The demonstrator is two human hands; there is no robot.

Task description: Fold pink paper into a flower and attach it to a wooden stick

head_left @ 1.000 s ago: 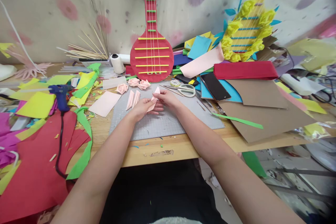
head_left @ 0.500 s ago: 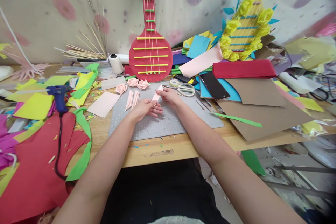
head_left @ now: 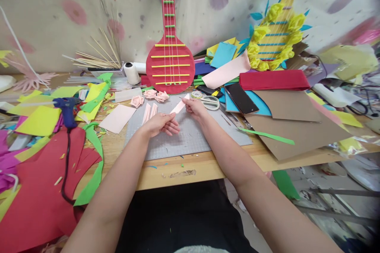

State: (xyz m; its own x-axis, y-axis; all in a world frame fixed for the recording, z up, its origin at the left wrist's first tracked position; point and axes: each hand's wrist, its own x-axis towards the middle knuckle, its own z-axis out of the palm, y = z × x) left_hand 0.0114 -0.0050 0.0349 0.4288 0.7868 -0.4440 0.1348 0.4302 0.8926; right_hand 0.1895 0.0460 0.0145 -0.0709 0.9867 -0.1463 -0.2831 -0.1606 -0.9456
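Pink strip (head_left: pixel 179 106) slants between left hand (head_left: pixel 162 123) and right hand (head_left: pixel 194 108), pinched near both ends, presumably for tautness.

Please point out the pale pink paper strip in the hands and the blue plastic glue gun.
Pale pink paper strip (head_left: pixel 179 106), head view: visible middle.
Blue plastic glue gun (head_left: pixel 68 111), head view: upper handle.

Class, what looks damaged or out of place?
The wooden table has a scuffed patch on its front edge, unlike the wood around it; a green piece sits below tabletop level, apart from the rest.
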